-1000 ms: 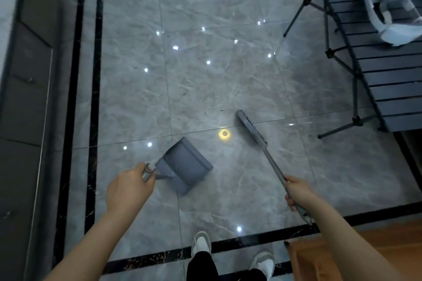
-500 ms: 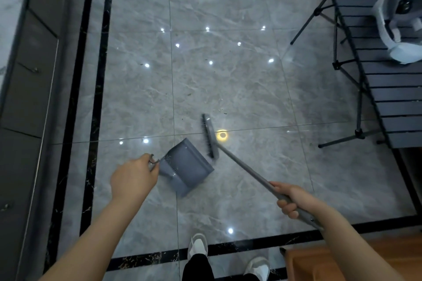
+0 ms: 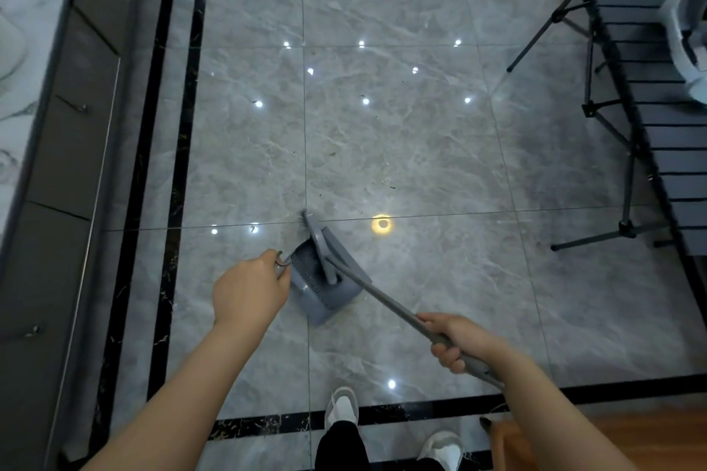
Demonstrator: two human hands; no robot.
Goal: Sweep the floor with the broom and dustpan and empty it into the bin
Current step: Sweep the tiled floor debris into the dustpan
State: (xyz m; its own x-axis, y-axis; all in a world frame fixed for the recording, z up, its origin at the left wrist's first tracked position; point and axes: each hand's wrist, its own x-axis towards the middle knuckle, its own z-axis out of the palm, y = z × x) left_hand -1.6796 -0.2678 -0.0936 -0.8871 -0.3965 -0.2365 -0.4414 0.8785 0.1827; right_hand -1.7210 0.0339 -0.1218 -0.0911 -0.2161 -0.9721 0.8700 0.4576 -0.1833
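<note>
Broom [image 3: 346, 271] head now inside dustpan [image 3: 340, 292]; left hand [image 3: 248, 291], right hand [image 3: 457, 340] grip both handles

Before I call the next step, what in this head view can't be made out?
- Bin: not in the head view; its place cannot be told.
- Dustpan contents: broom head lies over its mouth, and any dirt is too small.
- Left hand fingers: curled round the dustpan's handle, hidden behind the hand's back.
- White device on the slatted table: cut off by the right edge.
</note>
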